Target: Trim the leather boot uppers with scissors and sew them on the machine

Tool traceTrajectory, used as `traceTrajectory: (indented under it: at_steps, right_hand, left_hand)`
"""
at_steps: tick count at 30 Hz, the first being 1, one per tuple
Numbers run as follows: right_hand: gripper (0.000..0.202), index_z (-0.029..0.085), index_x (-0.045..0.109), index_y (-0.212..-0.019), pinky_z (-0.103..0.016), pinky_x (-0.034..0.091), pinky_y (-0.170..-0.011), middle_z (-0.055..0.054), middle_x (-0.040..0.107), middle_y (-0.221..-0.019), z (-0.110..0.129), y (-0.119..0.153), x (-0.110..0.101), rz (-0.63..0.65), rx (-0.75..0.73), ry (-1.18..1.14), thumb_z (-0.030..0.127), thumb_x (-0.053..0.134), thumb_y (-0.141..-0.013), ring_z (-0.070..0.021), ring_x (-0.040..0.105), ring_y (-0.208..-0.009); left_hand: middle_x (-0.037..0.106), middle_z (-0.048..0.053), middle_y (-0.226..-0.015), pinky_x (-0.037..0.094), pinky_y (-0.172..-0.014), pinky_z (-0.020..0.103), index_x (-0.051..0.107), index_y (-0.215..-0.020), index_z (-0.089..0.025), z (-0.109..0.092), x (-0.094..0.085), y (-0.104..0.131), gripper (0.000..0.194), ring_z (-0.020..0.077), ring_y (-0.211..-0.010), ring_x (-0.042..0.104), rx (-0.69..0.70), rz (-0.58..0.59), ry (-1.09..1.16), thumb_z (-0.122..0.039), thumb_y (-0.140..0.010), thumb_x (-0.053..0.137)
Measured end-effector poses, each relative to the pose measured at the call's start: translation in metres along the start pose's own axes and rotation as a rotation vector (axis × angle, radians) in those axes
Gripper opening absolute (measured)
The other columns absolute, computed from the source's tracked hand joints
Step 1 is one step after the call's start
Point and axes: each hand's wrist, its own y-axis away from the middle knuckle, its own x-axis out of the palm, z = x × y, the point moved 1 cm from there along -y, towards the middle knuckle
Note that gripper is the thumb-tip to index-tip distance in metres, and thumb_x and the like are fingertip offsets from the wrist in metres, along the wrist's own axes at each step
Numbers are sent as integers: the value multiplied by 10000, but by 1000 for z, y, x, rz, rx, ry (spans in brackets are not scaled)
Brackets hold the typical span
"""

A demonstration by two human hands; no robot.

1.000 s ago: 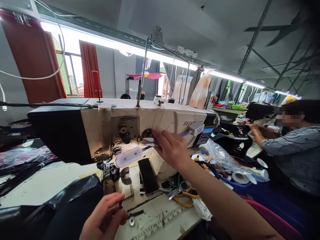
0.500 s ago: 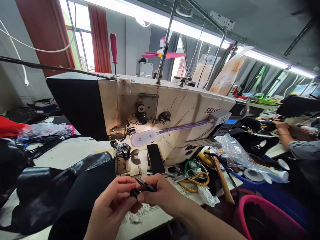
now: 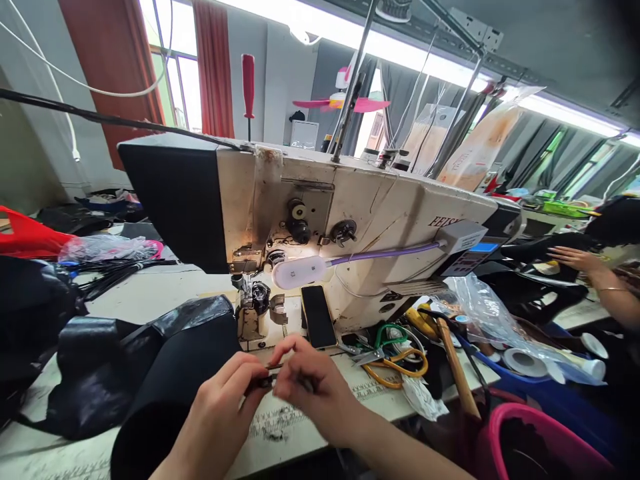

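Note:
My left hand (image 3: pixel 225 403) is closed, its thumb and fingers pinching a small dark piece (image 3: pixel 269 382) whose kind I cannot make out. Close against it is my right hand (image 3: pixel 320 393), fingers curled and bent together; whatever lies inside them is mostly hidden. A thin dark tip (image 3: pixel 275 365) shows between the two hands. Both hands are above the front of the sewing machine bed, below the open hook area (image 3: pixel 259 297). A black phone (image 3: pixel 319 317) lies just beyond the right hand. Black material (image 3: pixel 185 373) is draped to the left of the left hand.
A sewing machine (image 3: pixel 390 207) with a purple-necked lamp (image 3: pixel 300 272) stands ahead. To the right lie yellow-handled scissors (image 3: pixel 395 367), a hammer's wooden handle (image 3: pixel 457 367) and a pink bucket (image 3: pixel 500 433). Another person's hand (image 3: pixel 575 257) is at the far right.
The pointed dark tool seen in my right hand is now mostly out of sight, and those fingers have curled. The view has shifted slightly left. The other person's hand has moved.

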Motion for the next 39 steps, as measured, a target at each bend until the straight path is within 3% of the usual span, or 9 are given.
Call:
traceTrajectory:
  at_steps: [3,6,9,12,18,22,26,31,39]
  right_hand:
    - [169,173,626,-729,-269,453,-720,-53,659,-859,4,3,3,112,-130,54,245,608,-881,-144,601,-784]
    - [282,178,616,-702,-239,397,-595,-15,603,-716,-8,3,-2,-68,37,10,374,583,-902,-113,507,-633]
    - [239,184,631,-775,-234,334,-540,33,489,-672,-23,1,-3,-230,207,-1,412,703,-780,-97,403,-575]
    - [293,178,660,-840,-244,315,-554,41,468,-664,-33,1,1,-161,309,56,368,791,-659,-107,390,-595]
    - [326,170,569,-626,-267,279,-564,33,419,-606,-30,-3,-2,-67,291,89,428,671,-798,-112,354,-591]
    - [233,178,572,-678,-257,344,-601,-1,514,-761,-22,-3,3,-111,82,49,333,661,-828,-116,444,-657]
    - [163,185,584,-730,-264,401,-662,-46,655,-867,-21,5,8,18,-149,23,257,619,-872,-136,553,-734]
    - [272,174,603,-699,-246,319,-570,-19,629,-785,-33,6,-3,-25,64,-163,368,632,-888,-90,401,-595]
    - [453,146,600,-572,-244,210,-431,-33,594,-612,-60,15,4,-25,194,-423,492,631,-863,-55,314,-423]
  left_hand:
    - [647,5,-844,518,-646,151,620,-873,-202,-3,1,-1,138,88,-702,634,71,-54,-49,-112,-884,516]
    - [647,11,-880,518,-702,139,613,-919,-196,-3,1,-1,139,83,-752,646,136,-93,-84,-96,-886,523]
    - [639,16,-900,512,-737,129,603,-947,-189,-3,1,-1,119,78,-781,646,178,-94,-89,-101,-896,541]
    - [629,18,-904,501,-757,125,596,-968,-181,-2,0,0,116,72,-790,639,197,-93,-92,-100,-910,537]
    - [624,27,-911,505,-740,162,596,-991,-182,1,1,0,136,89,-776,637,216,-15,-127,-97,-923,514]
    - [614,17,-826,507,-637,192,593,-904,-185,1,4,-2,143,101,-669,612,187,51,-142,-103,-927,478]
    - [611,11,-821,502,-631,178,586,-866,-189,1,2,-5,157,93,-673,610,140,48,-93,-95,-923,475]
    - [639,10,-894,508,-739,141,602,-927,-195,1,2,-5,138,79,-777,641,179,-23,-61,-84,-906,524]
    - [678,13,-869,533,-745,146,657,-883,-203,7,3,-8,160,92,-780,664,101,-180,9,-78,-853,562]
